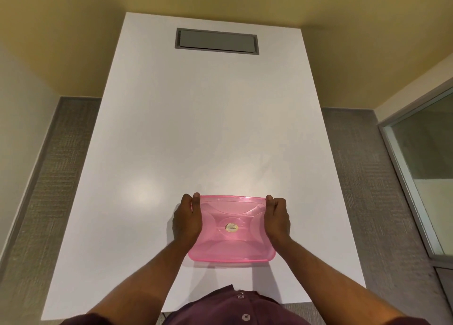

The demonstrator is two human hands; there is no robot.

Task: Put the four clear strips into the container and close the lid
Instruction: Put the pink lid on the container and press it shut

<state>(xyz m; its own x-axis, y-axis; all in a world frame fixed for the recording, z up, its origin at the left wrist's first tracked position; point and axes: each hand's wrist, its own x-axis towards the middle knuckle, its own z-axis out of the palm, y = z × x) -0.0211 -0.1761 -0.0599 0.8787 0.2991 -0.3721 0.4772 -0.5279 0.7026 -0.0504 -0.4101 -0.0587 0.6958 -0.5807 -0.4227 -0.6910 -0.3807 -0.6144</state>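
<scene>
From the head camera, you are looking down on a pink translucent container [231, 229] sitting on the white counter [196, 128], near its front edge and just ahead of your body. The lid [230, 216] is lying on top of it, and both of your hands are gripping the short ends: your left hand [187, 220] is wrapping the left end with the thumb pressing on the far left corner, and your right hand [277, 219] is clasping the right end with fingers curled against the rim. Both hands are closed narrowly on the container and its lid.

You appear to be pressing the lid shut. To do this well, keep pushing down evenly at both ends, then work your thumbs along the far and near rims so that every edge is seating, not just the corners. Hold the base steady so it is not sliding on the smooth counter.

The container is lying flat, lid up, with its long axis running left to right across your view, square to your body. A small round label [231, 227] is sitting in the middle of the lid. I cannot tell whether the clear strips are inside; nothing is showing through the pink plastic, and none are visible on the counter.
</scene>
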